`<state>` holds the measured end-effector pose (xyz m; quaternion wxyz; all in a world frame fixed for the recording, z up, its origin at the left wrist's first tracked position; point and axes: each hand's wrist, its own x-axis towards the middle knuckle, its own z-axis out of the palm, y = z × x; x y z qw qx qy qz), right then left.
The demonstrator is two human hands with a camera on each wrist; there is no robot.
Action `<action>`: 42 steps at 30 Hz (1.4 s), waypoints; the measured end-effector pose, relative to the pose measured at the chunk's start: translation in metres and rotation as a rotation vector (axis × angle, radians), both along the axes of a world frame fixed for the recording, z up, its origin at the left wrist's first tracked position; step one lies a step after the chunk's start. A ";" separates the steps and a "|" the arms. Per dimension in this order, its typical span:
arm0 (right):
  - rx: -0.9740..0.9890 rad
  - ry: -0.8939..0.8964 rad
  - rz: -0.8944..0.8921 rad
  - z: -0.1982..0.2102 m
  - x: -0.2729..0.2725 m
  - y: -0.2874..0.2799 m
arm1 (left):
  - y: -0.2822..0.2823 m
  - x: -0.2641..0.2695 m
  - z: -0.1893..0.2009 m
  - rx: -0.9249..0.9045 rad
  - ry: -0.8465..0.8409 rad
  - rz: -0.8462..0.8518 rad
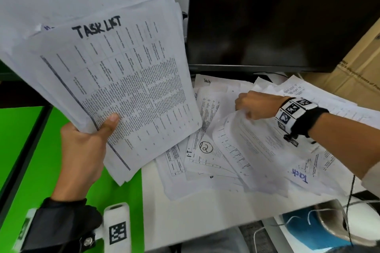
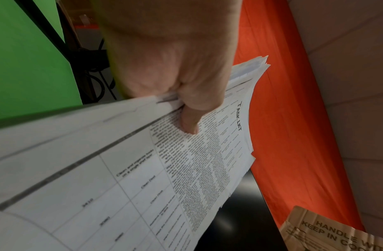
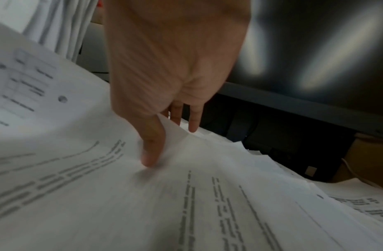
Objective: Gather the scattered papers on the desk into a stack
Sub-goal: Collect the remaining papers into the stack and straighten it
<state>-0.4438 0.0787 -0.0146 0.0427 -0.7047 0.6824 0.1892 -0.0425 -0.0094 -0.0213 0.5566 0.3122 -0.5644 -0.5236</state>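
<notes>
My left hand (image 1: 86,139) holds a thick stack of papers (image 1: 115,80) up above the desk's left side, thumb on top of the sheet headed "TASK LIST"; in the left wrist view the thumb (image 2: 190,122) presses on that stack (image 2: 186,169). Several loose sheets (image 1: 226,150) lie scattered over the white desk (image 1: 195,211). My right hand (image 1: 253,107) reaches into them and pinches the far edge of one printed sheet (image 1: 253,146), lifting it slightly. The right wrist view shows the thumb (image 3: 152,152) on top of that sheet (image 3: 164,203), fingers behind its edge.
A dark monitor (image 1: 277,16) stands at the back of the desk, a cardboard box (image 1: 357,72) to its right. A green surface (image 1: 24,150) borders the desk on the left. A computer mouse (image 1: 333,217) on a blue pad sits at the front right.
</notes>
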 end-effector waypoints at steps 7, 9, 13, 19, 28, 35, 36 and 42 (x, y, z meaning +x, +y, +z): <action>-0.005 -0.037 -0.022 -0.006 0.000 -0.007 | -0.001 -0.002 -0.001 0.004 -0.027 -0.011; 0.019 -0.032 -0.055 -0.005 0.002 -0.009 | -0.001 -0.004 -0.001 0.023 -0.020 -0.012; -0.022 -0.013 -0.064 0.006 0.008 -0.007 | 0.001 -0.005 0.000 0.028 -0.030 -0.013; -0.368 -0.347 -0.362 0.130 0.032 0.012 | -0.006 0.005 0.001 0.074 -0.054 0.004; -0.285 -1.572 -0.267 0.171 0.063 0.010 | -0.012 0.006 0.012 0.126 -0.079 -0.030; -0.422 -1.656 -0.592 0.052 0.127 -0.039 | -0.003 0.017 0.013 0.276 -0.032 -0.297; -0.401 -1.676 -0.605 0.040 0.133 -0.040 | -0.002 0.021 0.014 0.281 -0.038 -0.320; -0.262 -1.827 -0.617 0.002 0.152 -0.037 | -0.004 0.034 0.011 0.368 -0.001 -0.502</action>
